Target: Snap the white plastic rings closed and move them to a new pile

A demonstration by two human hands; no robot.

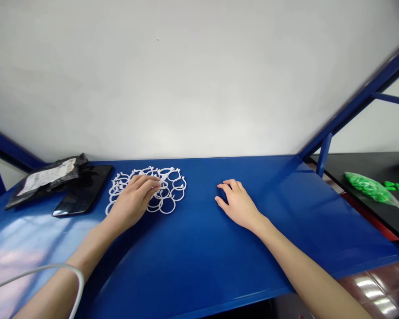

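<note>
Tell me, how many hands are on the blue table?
2. The left hand rests on the white ring sheet; the right hand lies flat on the bare blue table, apart from it.

A blue tabletop (199,252) runs up to a plain white wall (186,79). At its far left a dark phone (83,195) lies flat, screen up, and a black packet (46,179) with a white label overlaps the phone's left edge. Blue struts (352,106) slant up at both ends. To the right, a black table (369,161) carries a bag of green pieces (369,187) with a few loose ones (394,185) beside it. A white cable (53,268) curves across the lower left corner.
</note>
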